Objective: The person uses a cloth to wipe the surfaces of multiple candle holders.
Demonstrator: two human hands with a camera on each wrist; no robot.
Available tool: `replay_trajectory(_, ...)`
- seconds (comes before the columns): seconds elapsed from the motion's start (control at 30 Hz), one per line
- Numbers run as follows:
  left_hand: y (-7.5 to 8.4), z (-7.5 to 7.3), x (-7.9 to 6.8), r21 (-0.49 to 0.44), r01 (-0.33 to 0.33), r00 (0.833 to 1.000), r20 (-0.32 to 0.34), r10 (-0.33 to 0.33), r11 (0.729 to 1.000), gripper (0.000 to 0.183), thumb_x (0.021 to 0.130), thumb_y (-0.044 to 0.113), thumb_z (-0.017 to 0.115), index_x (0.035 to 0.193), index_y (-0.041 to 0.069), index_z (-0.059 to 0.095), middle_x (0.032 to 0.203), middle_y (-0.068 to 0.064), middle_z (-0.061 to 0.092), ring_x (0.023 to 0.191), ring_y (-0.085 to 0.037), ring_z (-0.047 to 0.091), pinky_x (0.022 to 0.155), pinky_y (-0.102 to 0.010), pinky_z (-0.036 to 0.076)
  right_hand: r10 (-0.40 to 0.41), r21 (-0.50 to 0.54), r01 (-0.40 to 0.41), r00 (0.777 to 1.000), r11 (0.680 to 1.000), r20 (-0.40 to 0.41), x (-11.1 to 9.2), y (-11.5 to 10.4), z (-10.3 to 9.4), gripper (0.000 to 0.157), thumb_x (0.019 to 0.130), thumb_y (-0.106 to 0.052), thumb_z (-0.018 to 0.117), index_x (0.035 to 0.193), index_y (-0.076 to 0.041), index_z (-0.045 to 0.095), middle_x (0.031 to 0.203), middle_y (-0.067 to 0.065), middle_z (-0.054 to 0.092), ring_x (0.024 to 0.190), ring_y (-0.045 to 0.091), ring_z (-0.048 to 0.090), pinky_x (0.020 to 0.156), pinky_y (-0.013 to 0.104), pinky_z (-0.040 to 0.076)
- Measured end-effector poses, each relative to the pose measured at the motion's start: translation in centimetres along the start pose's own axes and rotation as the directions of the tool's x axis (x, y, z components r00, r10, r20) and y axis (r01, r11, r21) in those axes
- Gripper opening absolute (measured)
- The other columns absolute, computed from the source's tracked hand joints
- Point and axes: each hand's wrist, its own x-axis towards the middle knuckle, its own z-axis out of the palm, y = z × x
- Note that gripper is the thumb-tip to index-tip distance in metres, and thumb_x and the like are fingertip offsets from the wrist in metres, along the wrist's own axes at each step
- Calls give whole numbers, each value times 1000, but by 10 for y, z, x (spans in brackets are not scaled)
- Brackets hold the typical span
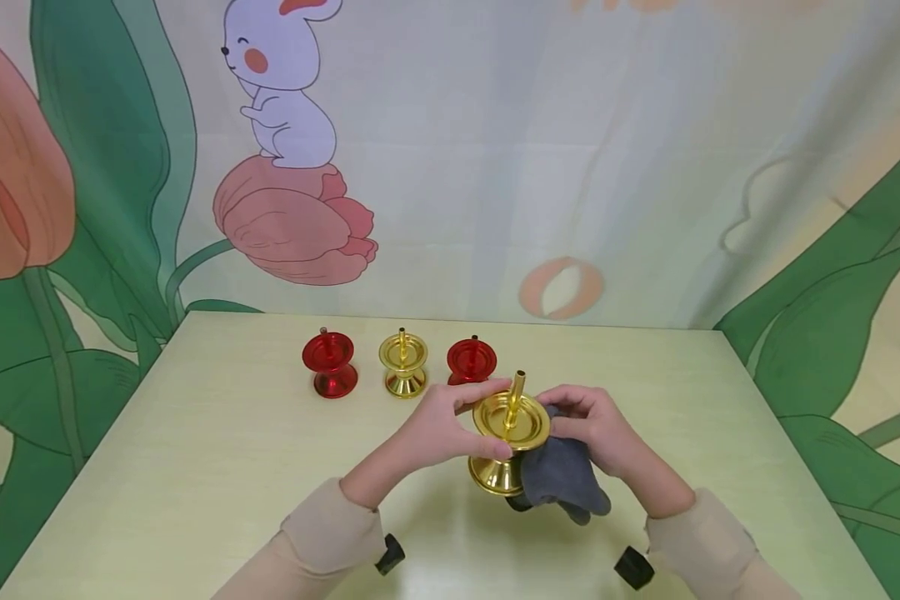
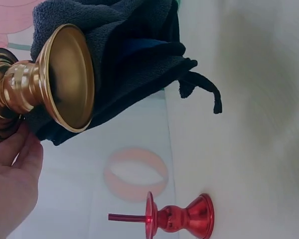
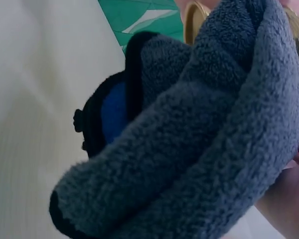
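In the head view my left hand (image 1: 442, 427) grips a shiny gold candle holder (image 1: 523, 427) by its upper dish, thumb at the near side and fingers behind. The holder is raised above the table, its thin tube pointing up. My right hand (image 1: 598, 427) pinches a grey-blue cloth (image 1: 562, 475) that hangs down against the holder's right side and partly covers its stem and base. From the left wrist view, the flared base of the gold candle holder (image 2: 72, 79) shows beside the dark cloth (image 2: 134, 59). Folds of the cloth (image 3: 189, 144) fill most of the right wrist view.
Behind my hands, a red candle holder (image 1: 330, 354), a smaller-looking gold one (image 1: 405, 354) and another red one (image 1: 471, 360) stand in a row on the pale table (image 1: 195, 467). My left fingers overlap the right red one's base. A printed curtain (image 1: 450, 167) hangs behind.
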Motion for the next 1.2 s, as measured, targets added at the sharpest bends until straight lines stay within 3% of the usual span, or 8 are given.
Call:
replay_trajectory(0.17, -2, 3, 4, -51, -6, 1000, -15, 6, 999, 71, 63, 39, 77, 126, 23, 50, 125, 4, 53, 118, -11, 47, 96, -31, 40, 65, 92, -64, 998, 994, -5, -4, -1, -16, 37, 82, 9, 48, 99, -18, 65, 93, -7, 66, 82, 6, 61, 68, 20, 51)
replay_trajectory(0.37, -3, 4, 6, -49, 9, 996, -90, -14, 999, 69, 63, 35, 78, 125, 23, 51, 126, 4, 53, 115, -12, 50, 96, -32, 41, 161, 125, -142, 973, 982, -164, -16, -6, -48, 36, 83, 9, 49, 94, -20, 66, 87, -7, 65, 76, 6, 61, 63, 20, 52)
replay_trajectory(0.63, -8, 5, 10, -35, 63, 984, -165, -68, 997, 66, 64, 31, 78, 124, 31, 50, 128, 6, 50, 118, -13, 46, 98, -38, 38, 264, 76, -255, 880, 964, -395, -42, -16, -109, 30, 84, 2, 54, 89, -25, 66, 83, -11, 61, 74, 3, 59, 61, 17, 50)
replay_trajectory(0.77, -11, 7, 12, -12, 74, 980, -186, -75, 997, 66, 63, 33, 78, 123, 31, 51, 129, 5, 50, 120, -12, 44, 98, -40, 37, 236, -114, -336, 827, 935, -510, -57, -20, -140, 24, 84, -8, 58, 92, -30, 62, 83, -19, 58, 74, -3, 56, 62, 14, 48)
replay_trajectory(0.83, -13, 7, 13, -3, 76, 978, -193, -75, 997, 66, 63, 33, 78, 123, 30, 51, 129, 5, 50, 121, -12, 43, 97, -40, 37, 203, -272, -419, 792, 866, -576, -62, -22, -152, 18, 84, -16, 59, 99, -25, 61, 83, -25, 54, 74, -8, 53, 61, 12, 47)
replay_trajectory(0.9, -15, 8, 14, 1, 76, 977, -199, -74, 997, 66, 62, 34, 78, 123, 30, 52, 129, 5, 50, 121, -11, 43, 97, -39, 38, 159, -421, -507, 760, 752, -631, -65, -21, -163, 25, 85, -22, 58, 109, -16, 59, 85, -22, 54, 74, -9, 49, 61, 12, 45)
replay_trajectory(1.03, -18, 9, 16, 8, 76, 976, -205, -72, 997, 67, 62, 35, 78, 123, 30, 51, 129, 5, 50, 120, -11, 43, 96, -39, 38, 90, -596, -615, 731, 516, -677, -67, -14, -175, 43, 88, -24, 51, 121, 4, 49, 101, 11, 59, 89, 19, 54, 70, 29, 46)
replay_trajectory(1.2, -23, 14, 18, -1, 101, 976, -195, -99, 995, 71, 61, 39, 78, 125, 28, 50, 130, 3, 49, 121, -13, 43, 97, -40, 38, 35, -671, -638, 734, 377, -678, -65, 10, -180, 37, 89, -15, 49, 119, 6, 49, 115, 32, 49, 102, 48, 43, 79, 55, 38)
